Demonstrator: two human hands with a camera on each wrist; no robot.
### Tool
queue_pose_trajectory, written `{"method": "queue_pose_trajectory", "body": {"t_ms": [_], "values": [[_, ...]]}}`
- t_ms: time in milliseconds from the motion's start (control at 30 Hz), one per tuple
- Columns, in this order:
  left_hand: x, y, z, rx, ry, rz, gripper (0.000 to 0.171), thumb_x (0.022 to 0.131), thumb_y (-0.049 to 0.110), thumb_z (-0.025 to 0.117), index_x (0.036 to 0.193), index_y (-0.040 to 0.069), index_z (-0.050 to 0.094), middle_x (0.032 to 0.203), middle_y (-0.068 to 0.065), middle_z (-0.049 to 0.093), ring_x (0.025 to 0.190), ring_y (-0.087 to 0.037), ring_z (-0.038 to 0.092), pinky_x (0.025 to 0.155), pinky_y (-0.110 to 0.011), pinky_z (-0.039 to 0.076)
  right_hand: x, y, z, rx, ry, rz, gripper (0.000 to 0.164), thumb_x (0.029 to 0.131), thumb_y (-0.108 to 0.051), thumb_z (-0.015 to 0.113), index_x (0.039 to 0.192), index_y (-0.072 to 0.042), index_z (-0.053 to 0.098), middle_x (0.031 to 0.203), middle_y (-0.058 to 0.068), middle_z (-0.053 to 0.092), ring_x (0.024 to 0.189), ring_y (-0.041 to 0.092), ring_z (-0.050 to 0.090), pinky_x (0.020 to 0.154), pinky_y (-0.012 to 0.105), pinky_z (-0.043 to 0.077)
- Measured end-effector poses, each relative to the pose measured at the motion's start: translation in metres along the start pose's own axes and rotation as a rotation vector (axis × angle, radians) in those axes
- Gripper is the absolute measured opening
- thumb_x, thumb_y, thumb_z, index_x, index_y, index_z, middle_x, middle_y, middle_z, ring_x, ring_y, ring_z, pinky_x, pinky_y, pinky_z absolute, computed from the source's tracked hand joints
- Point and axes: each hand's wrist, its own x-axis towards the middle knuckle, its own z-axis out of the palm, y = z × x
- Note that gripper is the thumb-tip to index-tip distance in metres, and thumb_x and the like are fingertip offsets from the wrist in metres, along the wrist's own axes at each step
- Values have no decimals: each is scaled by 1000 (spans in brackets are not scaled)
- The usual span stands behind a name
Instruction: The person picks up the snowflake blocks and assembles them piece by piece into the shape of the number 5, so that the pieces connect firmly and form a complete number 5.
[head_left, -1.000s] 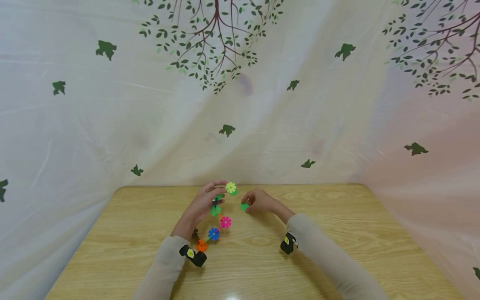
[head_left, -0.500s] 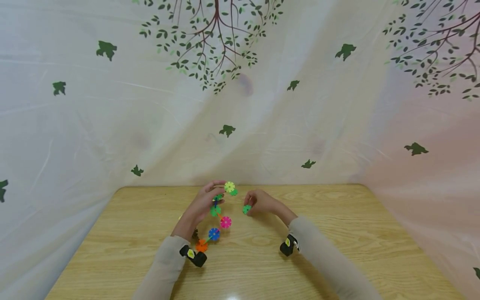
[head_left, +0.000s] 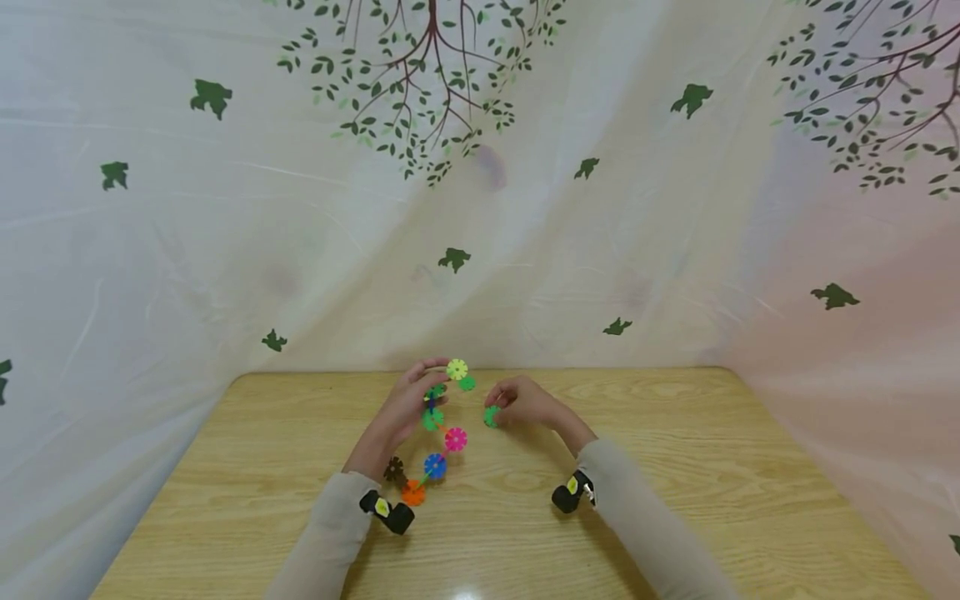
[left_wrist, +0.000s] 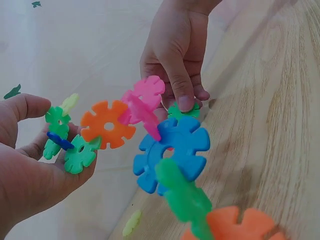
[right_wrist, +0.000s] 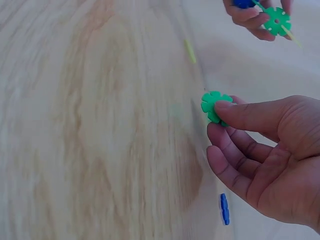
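My left hand (head_left: 401,417) pinches a chain of slotted snowflake discs, gripping it near a green disc (left_wrist: 57,117). A yellow disc (head_left: 457,369) stands at the chain's far end. From the hand the chain runs toward the camera: a pink disc (head_left: 456,439), a blue disc (left_wrist: 172,155), an orange disc (head_left: 413,493) and a dark brown disc (head_left: 393,469) beside the left wrist. My right hand (head_left: 528,402), to the right and apart from the chain, pinches a loose green disc (right_wrist: 212,105) between thumb and fingers.
On the wooden table (head_left: 637,500) lie a loose yellow disc (right_wrist: 190,51) and a blue disc (right_wrist: 224,209), seen nearly edge-on in the right wrist view. A leaf-printed curtain (head_left: 525,275) hangs behind the table's far edge.
The green disc in my right hand has turned its face toward the head camera. The chain's near end has swung slightly right, showing more of the brown disc. My left hand barely moved.
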Motion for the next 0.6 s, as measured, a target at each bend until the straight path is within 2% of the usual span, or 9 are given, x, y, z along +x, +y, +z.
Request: {"method": "queue_pose_trajectory", "body": {"t_ms": [100,300,533,600], "values": [[-1,1,-1,11,-12,-3,32,105,16,54,136,6,56,116,-2,54,101,-19,50,90,-28,55,-2,-3,0,48,15,7,22,86,2,73,108,3,72,88,11,69,75,15,60,66,27,53],[-1,1,-3,49,-29,0,35,106,19,55,139,7,56,123,-1,55,100,-16,51,87,-24,54,-4,-16,-4,163,93,-25,27,91,-4,72,115,7,68,88,6,67,77,18,63,74,41,59],[-1,2,-4,38,-25,-2,36,106,20,55,139,5,55,121,0,54,98,-16,51,89,-27,55,-2,-33,-5,279,205,-81,28,91,-2,73,113,14,65,88,1,71,78,10,67,77,34,59],[-1,2,-4,43,-22,-3,36,106,20,55,139,5,55,120,0,55,97,-16,51,90,-29,54,-1,-36,-3,309,238,-100,28,90,-1,74,111,14,65,87,2,71,78,10,67,77,37,61]]}}
